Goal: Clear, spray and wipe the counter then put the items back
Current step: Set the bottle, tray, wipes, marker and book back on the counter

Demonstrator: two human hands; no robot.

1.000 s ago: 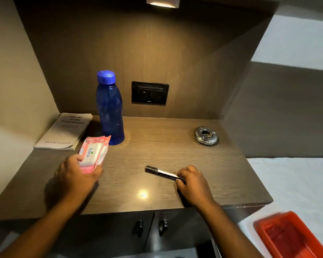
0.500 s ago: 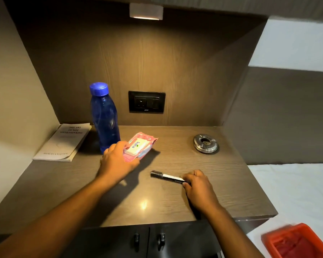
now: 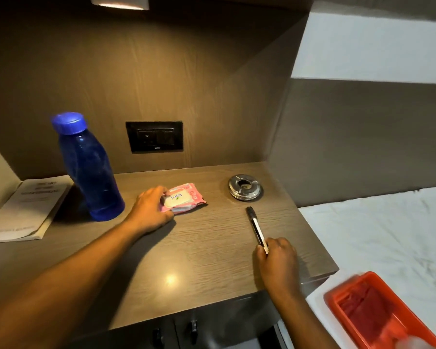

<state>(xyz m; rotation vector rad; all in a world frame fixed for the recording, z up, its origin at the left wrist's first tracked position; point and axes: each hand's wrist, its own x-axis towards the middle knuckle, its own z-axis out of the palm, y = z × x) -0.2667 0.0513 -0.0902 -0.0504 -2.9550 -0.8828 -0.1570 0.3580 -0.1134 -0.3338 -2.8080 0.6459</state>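
Observation:
A pink pack of wet wipes [image 3: 184,198] lies flat on the wooden counter [image 3: 212,248], right of a blue water bottle [image 3: 88,170]. My left hand [image 3: 150,210] rests on the pack's left end, fingers curled over it. A black and white pen [image 3: 256,229] lies on the counter pointing toward a round metal ashtray [image 3: 244,186]. My right hand [image 3: 278,264] pinches the pen's near end. A booklet [image 3: 23,210] lies at the far left by the wall.
A black socket plate [image 3: 154,136] is set in the back panel. A red tray [image 3: 378,313] sits on a white bed sheet [image 3: 388,235] to the right. Cabinet doors with handles [image 3: 174,331] are under the counter. Walls close in at left and back.
My left hand carried the wipes pack from the front left to the middle of the counter and set it down. My right hand turned the pen so it points toward the ashtray.

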